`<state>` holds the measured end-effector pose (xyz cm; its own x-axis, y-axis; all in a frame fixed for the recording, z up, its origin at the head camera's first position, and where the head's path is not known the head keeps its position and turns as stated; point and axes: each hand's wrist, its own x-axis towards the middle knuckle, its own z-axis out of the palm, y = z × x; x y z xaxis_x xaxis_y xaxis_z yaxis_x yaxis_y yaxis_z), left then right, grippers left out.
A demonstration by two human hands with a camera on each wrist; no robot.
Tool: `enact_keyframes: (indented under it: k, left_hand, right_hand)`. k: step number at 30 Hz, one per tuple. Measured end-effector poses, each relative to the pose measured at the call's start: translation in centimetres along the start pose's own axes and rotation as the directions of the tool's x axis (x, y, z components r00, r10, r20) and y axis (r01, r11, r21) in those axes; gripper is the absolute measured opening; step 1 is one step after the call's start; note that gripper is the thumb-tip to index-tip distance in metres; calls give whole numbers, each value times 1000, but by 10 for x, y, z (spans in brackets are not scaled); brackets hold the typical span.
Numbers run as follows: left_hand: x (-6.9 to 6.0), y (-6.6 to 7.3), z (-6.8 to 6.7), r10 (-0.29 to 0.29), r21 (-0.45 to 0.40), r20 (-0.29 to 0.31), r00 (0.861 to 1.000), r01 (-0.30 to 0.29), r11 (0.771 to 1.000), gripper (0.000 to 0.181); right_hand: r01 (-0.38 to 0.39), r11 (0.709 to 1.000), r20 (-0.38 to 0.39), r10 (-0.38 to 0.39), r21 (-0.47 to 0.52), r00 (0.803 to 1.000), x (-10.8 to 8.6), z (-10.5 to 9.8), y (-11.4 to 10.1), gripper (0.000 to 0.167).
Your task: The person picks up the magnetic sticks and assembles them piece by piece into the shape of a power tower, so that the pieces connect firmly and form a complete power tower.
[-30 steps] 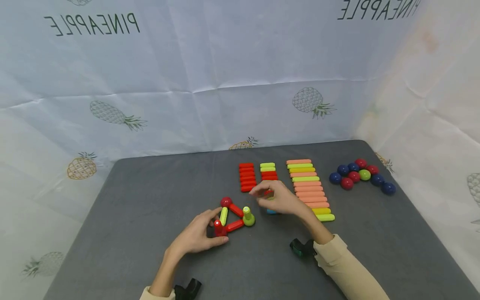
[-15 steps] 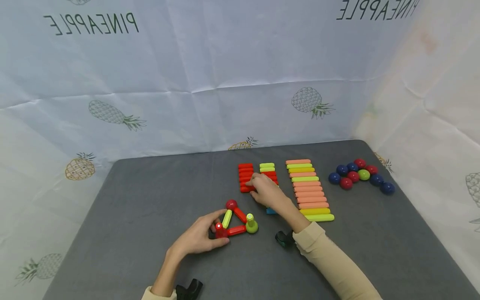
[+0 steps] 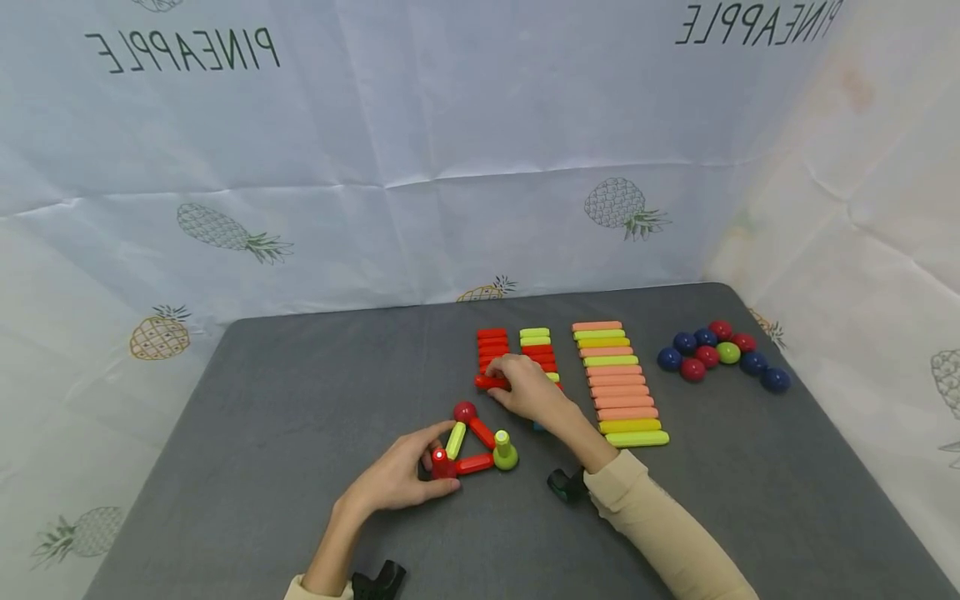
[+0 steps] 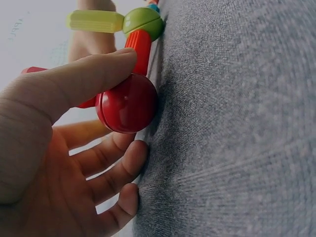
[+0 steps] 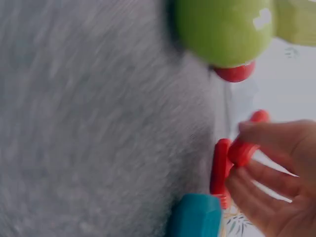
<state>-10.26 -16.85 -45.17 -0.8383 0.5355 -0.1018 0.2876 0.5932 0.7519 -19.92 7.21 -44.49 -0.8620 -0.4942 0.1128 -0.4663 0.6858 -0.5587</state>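
A triangle of two red rods and a light green rod [image 3: 455, 440] joins a red ball [image 3: 465, 411], a green ball [image 3: 505, 457] and a nearer red ball [image 4: 129, 104]. Short rods stand up from the green ball and the nearer red ball. The left hand [image 3: 397, 471] holds that nearer ball, thumb on one side and fingers curved round the other. Between thumb and fingers, the right hand [image 3: 531, 390] pinches a short red rod [image 5: 243, 150] at the near end of the red rod column [image 3: 492, 343]; the right wrist view shows it raised off the cloth.
Right of the red column lies a column of short green and red rods [image 3: 536, 341], partly behind the right hand. Farther right lie long orange, yellow and green rods [image 3: 617, 379]. Blue, red and green balls [image 3: 707, 357] cluster at the right. A blue rod [image 5: 195, 217] lies near the right wrist.
The right hand has moved left from the middle column to the red column and taken hold of a red rod. The left hand and the triangle have shifted slightly right.
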Motion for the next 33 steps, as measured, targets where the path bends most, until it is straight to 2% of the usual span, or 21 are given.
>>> enact_keyframes:
  k: [3,7,10,13,16,25,33]
  left_hand:
    - [0,-1,0,7,-1,0,1000,-7,1000,76]
    - [0,-2,1,19,-5,-5,1000,-19,1000,75]
    - [0,-3,1,31,-7,-6,1000,-31,1000,74]
    - [-1,-2,1,42,-9,-3,999,-42,999,74]
    - [-1,-2,1,42,-12,-1,999,-42,999,74]
    - [-1,-3,3,47,-12,6,999,-47,999,75]
    - [-1,-2,4,16,6,15,1000,-16,1000,75]
  right_hand:
    - [20,979,-50,-10,204,999,-3,-2,-1,22]
    - [85,888,-59,-66,453,996,-8,-5,-4,23]
    - [116,833,-12,-130,541,991,-10,-5,-6,23]
    - [124,810,34,-174,573,984,-12,-3,-7,22]
    - [118,811,56,-183,573,982,-13,0,-8,21]
    - [118,837,69,-183,535,981,-14,8,-6,19]
    - [100,835,64,-159,541,985,-14,13,-6,19]
